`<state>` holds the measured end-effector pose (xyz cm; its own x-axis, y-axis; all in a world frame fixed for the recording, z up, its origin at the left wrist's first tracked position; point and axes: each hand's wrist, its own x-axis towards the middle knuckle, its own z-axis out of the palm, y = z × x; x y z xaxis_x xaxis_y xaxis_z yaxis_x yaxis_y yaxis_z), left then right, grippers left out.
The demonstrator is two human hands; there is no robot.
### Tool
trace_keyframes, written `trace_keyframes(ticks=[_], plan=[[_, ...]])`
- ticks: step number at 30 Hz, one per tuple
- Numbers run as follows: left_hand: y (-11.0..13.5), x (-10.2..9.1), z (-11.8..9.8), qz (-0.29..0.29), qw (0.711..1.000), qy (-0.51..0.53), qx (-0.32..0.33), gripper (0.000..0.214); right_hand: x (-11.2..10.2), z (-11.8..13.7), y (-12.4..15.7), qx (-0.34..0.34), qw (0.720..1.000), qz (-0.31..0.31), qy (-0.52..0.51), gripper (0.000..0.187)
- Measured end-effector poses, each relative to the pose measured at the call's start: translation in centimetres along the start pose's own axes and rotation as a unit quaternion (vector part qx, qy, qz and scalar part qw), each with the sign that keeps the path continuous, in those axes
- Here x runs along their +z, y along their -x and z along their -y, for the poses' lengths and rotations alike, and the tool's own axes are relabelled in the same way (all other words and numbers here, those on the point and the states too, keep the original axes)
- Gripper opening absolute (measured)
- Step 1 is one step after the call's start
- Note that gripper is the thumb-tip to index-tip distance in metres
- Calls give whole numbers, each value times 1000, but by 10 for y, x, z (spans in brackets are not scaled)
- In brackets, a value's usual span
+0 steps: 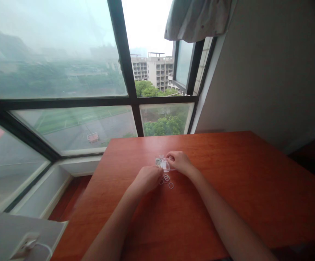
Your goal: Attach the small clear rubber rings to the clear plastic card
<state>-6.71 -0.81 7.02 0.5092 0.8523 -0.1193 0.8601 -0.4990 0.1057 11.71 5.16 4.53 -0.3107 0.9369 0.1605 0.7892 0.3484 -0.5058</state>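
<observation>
Near the middle of the reddish wooden table (206, 152), a small clear plastic box (166, 167) lies between my two hands, with small whitish pieces around its far left side. My left hand (150, 177) is at the near left of the box, its fingers curled and pressed together; whatever they pinch is hidden. At the box's right side is my right hand (179, 162), thumb and fingertips brought together by the box; what sits between them is too small to tell. Several thin white rings (166, 178) lie on the wood just in front of the box, one apart from the others.
Dark-framed windows (131, 98) rise behind the table and along the left, with one pane swung outward. A pale curtain (198, 20) hangs at the top. The grey wall (266, 72) stands at the right. A socket with a white plug (29, 244) is at the lower left.
</observation>
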Motion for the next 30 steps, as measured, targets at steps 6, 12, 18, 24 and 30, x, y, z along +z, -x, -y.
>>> trace_keyframes(ticks=[6,12,18,24,30], plan=[[0,1,1,5,1000,1,-8,18,-11,1,10,-7,1000,-12,-11,18],[-1,2,-5,-3,1000,-4,-12,19,-17,7,26,-31,998,-13,-44,18],[1,-2,-7,-10,1000,10,-13,22,-14,1,33,-45,997,-12,-67,16],[5,-16,3,-38,998,24,-33,19,-17,3,39,-56,995,32,-77,15],[1,-15,9,-91,993,35,-61,18,-23,26,51,-109,985,137,-4,13]])
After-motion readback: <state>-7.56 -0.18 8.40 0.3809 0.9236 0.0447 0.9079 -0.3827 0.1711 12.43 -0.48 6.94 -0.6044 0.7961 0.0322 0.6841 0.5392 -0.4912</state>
